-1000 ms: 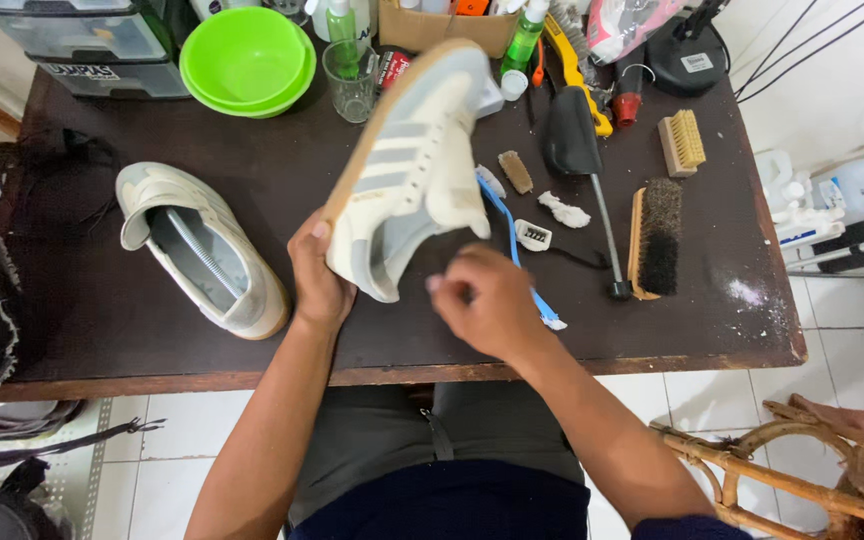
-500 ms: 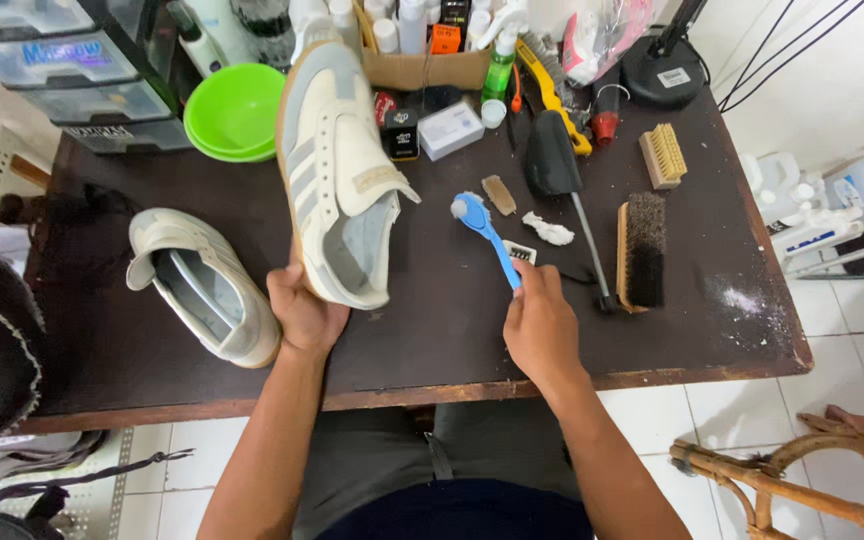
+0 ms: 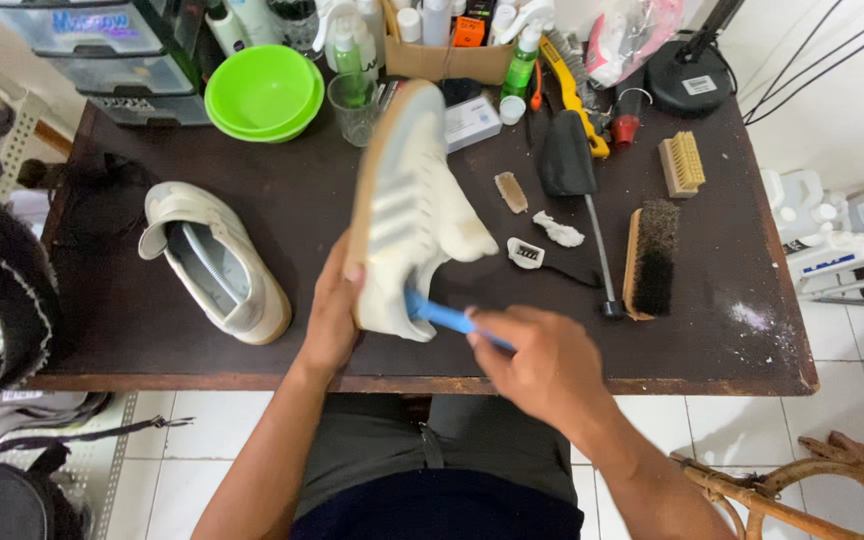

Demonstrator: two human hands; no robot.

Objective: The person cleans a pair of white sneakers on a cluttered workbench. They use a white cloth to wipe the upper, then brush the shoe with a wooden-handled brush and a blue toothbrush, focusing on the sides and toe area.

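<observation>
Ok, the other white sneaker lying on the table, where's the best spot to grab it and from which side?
Probably the heel collar of the white sneaker on the table, coming from the left. It lies with its opening facing up and the heel toward the far left, so fingers can hook inside the rim there. The left hand is nearer, though it is holding the other sneaker.

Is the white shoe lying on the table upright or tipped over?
Upright: the shoe on the table rests on its sole, opening facing up, insole visible.

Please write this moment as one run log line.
left hand: holds white sneaker | right hand: holds blue plastic brush against it
</observation>
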